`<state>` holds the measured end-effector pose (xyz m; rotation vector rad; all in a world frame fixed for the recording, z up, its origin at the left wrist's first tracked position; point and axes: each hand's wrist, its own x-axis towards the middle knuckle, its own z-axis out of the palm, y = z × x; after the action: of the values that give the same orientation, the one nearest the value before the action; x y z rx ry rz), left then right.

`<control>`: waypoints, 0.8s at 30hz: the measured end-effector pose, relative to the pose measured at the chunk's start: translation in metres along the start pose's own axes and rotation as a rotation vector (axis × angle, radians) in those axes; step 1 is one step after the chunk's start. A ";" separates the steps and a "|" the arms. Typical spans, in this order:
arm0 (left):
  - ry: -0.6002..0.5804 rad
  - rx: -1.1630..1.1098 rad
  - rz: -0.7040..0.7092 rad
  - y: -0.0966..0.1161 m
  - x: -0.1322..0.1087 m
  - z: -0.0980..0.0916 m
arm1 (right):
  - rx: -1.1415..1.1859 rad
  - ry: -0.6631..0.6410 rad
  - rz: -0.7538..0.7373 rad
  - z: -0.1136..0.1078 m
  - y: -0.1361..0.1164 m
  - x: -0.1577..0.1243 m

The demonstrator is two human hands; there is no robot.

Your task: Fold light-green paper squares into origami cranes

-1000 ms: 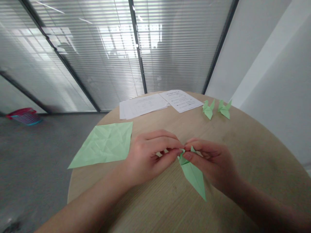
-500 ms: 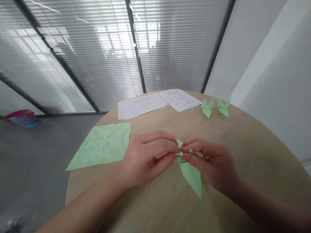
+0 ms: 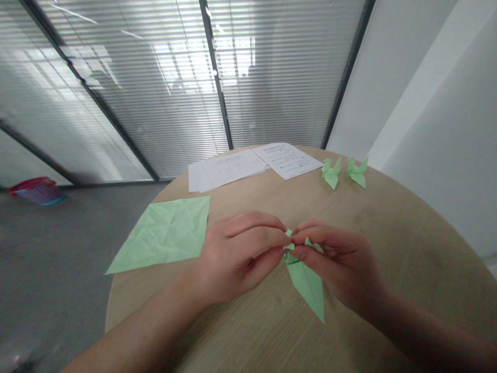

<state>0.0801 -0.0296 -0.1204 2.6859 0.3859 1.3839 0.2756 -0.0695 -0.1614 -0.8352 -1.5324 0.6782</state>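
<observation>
A light green origami crane (image 3: 306, 286) is between my two hands, over the middle of the table. One broad wing points down toward me, and a small tip shows above my right thumb. My left hand (image 3: 243, 259) pinches a narrow folded part on its left side. My right hand (image 3: 344, 259) grips the body from the right between thumb and fingers. The fingertips of both hands almost meet and hide part of the folds. Left of my left hand lies a creased green paper sheet (image 3: 166, 228), spread flat with one corner past the table edge.
Two finished green paper cranes (image 3: 331, 173) stand at the back right of the round wooden table (image 3: 404, 248). Printed white sheets (image 3: 233, 168) lie along its far edge. A red and blue plastic basket (image 3: 39, 191) is on the floor at left. Glass panels with blinds rise behind.
Both hands have shifted very slightly to the right with the crane. Its lower wing tip sits a little lower, and the small upper tip shows more above my right thumb.
</observation>
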 end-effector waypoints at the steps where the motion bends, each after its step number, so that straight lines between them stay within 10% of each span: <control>1: 0.005 0.007 0.019 0.000 0.000 -0.001 | 0.006 0.002 0.000 0.000 0.000 0.000; 24: 0.009 0.144 0.024 0.008 -0.003 -0.002 | -0.008 0.054 -0.038 0.001 -0.003 -0.002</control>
<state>0.0781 -0.0377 -0.1200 2.8081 0.4730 1.4271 0.2744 -0.0724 -0.1601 -0.8224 -1.4997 0.6176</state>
